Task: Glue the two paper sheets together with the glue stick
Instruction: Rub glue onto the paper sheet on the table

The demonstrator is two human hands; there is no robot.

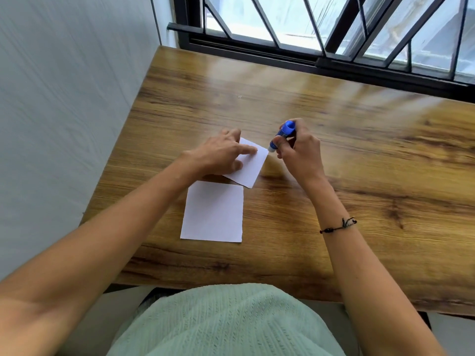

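Two white paper sheets lie on the wooden table (334, 155). The near sheet (213, 211) lies flat and untouched. The far sheet (253, 167) is turned at an angle, its near corner just touching the near sheet. My left hand (221, 154) rests flat on the far sheet with fingers spread, covering its left part. My right hand (298, 150) grips a blue glue stick (282, 133), tilted with its pale tip down at the far sheet's right corner. I cannot tell whether the tip touches the paper.
A grey wall (64, 111) runs along the table's left edge. A window with dark bars (321, 29) stands behind the far edge. A black cord bracelet (339, 226) is on my right wrist. Bare wood lies to the right of the sheets.
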